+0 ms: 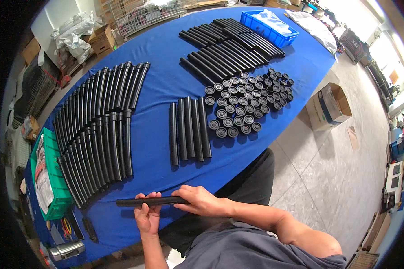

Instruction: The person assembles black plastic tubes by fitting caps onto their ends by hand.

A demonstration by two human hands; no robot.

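A black tube (128, 202) is held level above the near edge of the blue-covered table. My left hand (147, 216) has its fingers and thumb around the tube's middle from below. Wrapped over the tube's right end is my right hand (202, 201); that end is hidden inside the fingers. Just beyond lie several loose black tubes (182, 132), side by side on the cloth. To their right, a cluster of round black caps (240, 110) stands on the table. Two rows of black tubes with wider collared ends (94, 134) lie at the left.
More black tubes (229, 49) lie in rows at the far side, near a blue crate (283, 39). A green crate (58, 197) stands at the left edge. Pliers (67, 226) and a metal object (67, 250) lie near it. A cardboard box (321, 110) sits on the floor.
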